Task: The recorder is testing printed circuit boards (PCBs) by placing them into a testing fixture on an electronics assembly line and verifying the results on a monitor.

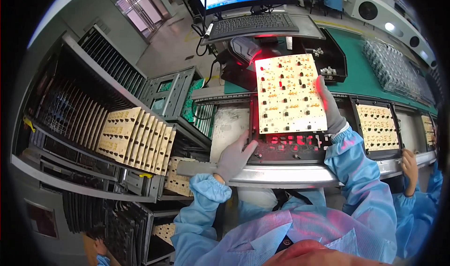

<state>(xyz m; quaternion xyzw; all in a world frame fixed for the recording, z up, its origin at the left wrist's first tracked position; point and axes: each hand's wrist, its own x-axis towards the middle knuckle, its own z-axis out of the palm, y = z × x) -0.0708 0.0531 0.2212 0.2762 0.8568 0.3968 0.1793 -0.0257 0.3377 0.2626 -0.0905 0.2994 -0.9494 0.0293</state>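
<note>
The person here wears a light-blue work coat with a fine grid weave and a pointed collar, something small and dark showing in the collar's opening. Out from the collar run loose, creased sleeves, gathered at the cuffs. Farthest from it, I see plain grey gloves on left hand and right hand, the right glove edged in white.

Front rail: smooth metal, glossy. Held board: smooth-faced, from here. Gloves: matt cloth. Sleeves: wrinkled cloth. Keyboard: matt plastic. Trays: clear glossy plastic.
</note>
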